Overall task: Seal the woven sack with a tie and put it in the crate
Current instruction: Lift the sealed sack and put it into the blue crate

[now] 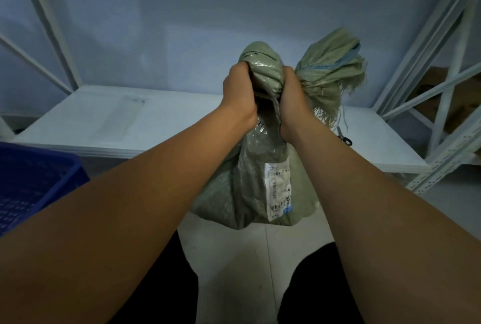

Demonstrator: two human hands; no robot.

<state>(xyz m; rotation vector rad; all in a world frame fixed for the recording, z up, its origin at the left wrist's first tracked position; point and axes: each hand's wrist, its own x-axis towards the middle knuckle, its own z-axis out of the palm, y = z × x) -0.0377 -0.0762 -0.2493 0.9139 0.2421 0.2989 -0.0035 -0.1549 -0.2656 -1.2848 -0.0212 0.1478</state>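
**Sack neck gripped in both hands, crate to the left**

I hold the woven sack [250, 183] upright in front of me, its base near the pale floor [250, 258] between my knees. The sack is grey-green, glossy in places, and full in its lower half. A white printed label [278, 188] is stuck to the side facing me, running lengthwise down the body.

My left hand [240, 94] is clenched around the gathered neck of the sack, fingers wrapped over the far side. My right hand [291, 97] is clenched around the same neck, just beside the left, the two hands almost touching. Between them a bunched fold of material bulges upward. To the right of my right hand the frayed open end of the sack [335, 66] fans out, with loose threads hanging down and a blue stitched band showing along its edge. I cannot tell whether a tie is on the neck; my hands cover that part.

Behind the sack runs a low white shelf [109, 120] of a metal rack [442, 84]. A pair of scissors [343, 137] lies on that shelf, just right of the sack and partly hidden by it.

The blue crate [33, 183] stands at the left edge of view, well apart from the sack, partly behind my left forearm. Its contents are not visible.
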